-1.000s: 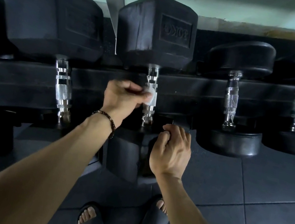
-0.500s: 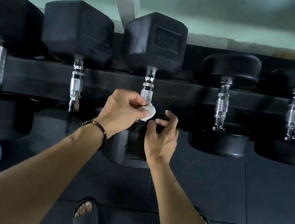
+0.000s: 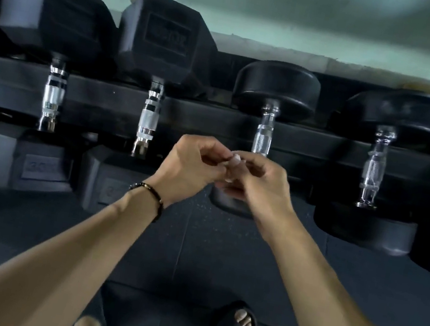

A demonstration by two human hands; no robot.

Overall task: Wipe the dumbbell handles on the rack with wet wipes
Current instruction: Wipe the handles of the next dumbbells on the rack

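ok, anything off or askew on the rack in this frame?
Nothing stands out. The four dumbbells in view sit in line on the rack, handles parallel. Both hands, left hand and right hand, pinch the small white wipe between them, off any handle. The frame is blurred, so fine damage can't be judged.

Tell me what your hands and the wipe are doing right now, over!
Left hand and right hand both pinching the small white wet wipe. No hand on the round dumbbell's chrome knurled handle behind. Nothing in the way.
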